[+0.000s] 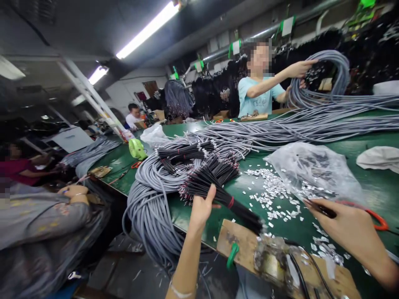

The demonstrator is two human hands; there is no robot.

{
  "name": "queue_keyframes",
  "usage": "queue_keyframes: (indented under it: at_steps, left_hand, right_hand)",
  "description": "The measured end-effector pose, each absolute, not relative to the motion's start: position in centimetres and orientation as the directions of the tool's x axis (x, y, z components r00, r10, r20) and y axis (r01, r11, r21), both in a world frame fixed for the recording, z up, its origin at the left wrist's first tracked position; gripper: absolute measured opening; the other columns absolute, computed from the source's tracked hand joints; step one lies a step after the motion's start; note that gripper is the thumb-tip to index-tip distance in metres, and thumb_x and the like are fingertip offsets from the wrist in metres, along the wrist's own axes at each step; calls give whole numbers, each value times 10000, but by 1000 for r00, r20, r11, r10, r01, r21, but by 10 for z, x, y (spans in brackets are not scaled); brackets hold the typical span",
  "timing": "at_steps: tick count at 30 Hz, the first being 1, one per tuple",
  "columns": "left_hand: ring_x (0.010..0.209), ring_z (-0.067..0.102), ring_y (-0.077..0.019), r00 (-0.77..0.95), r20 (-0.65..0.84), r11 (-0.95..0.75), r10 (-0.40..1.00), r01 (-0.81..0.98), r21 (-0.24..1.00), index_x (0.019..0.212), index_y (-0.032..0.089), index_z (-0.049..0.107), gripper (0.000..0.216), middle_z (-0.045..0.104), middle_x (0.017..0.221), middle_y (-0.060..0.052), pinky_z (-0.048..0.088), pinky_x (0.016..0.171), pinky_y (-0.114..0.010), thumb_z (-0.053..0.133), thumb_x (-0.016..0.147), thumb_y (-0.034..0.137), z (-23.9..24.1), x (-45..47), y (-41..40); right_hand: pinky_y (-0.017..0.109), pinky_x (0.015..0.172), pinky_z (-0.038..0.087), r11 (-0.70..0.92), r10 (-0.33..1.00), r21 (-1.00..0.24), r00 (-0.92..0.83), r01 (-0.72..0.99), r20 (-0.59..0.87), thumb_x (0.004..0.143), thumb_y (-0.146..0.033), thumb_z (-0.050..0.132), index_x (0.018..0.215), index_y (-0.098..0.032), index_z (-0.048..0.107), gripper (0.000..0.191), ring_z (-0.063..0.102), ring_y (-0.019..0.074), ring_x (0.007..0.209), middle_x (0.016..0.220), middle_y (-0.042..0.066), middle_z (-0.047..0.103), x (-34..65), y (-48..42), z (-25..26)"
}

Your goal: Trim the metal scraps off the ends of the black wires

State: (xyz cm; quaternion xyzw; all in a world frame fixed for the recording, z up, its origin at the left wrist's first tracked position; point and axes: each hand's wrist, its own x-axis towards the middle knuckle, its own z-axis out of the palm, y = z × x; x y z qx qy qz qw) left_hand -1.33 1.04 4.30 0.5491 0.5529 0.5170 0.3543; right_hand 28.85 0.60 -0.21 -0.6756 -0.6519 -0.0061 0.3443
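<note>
My left hand point(202, 207) is closed on a bundle of short black wires point(207, 182), its thumb pointing up. A red tie point(230, 202) circles the bundle, and the far end reaches down toward a wooden board point(226, 236). My right hand point(349, 228) is closed around a dark, slim tool point(322, 208) whose exact kind I cannot make out. Small silvery metal pieces point(271, 182) lie scattered between my hands. Beyond my right hand is a clear plastic bag point(314, 166). More bundles of black wires point(183, 151) rest on grey cables behind my left hand.
Long grey cables point(280, 128) run across the green table point(352, 145) and hang over its front edge. A device point(271, 261) sits on the wooden board. Red-handled scissors point(378, 220) lie at the right. A co-worker point(257, 95) holds coiled cable opposite; another person point(46, 220) is at left.
</note>
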Motion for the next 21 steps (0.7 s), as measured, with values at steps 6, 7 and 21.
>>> queue_keyframes:
  at_steps: [6,7,21]
  left_hand:
    - [547,599,-178,75,20,-54,997,478,877,718,134,670,175,632,594,-58,483,503,-264,630,706,304,19,-31,-39]
    - [628,610,-186,99,89,-129,991,557,821,796,150,669,151,649,674,-62,496,569,-274,631,706,264,23,-28,-39]
    - [776,588,-274,710,0,-690,704,684,235,788,132,627,410,622,815,-108,443,633,-336,599,674,525,20,71,47]
  right_hand:
    - [341,574,422,160,933,-525,47,836,358,684,-341,632,771,-336,663,92,641,277,697,757,102,690,290,1,-12]
    - [340,577,424,171,932,-522,34,835,360,688,-337,633,787,-325,665,105,640,273,686,758,98,690,291,2,-15]
    - [307,627,488,275,886,-421,-58,864,459,731,-256,505,837,-176,678,218,654,225,720,800,38,698,281,-1,-18]
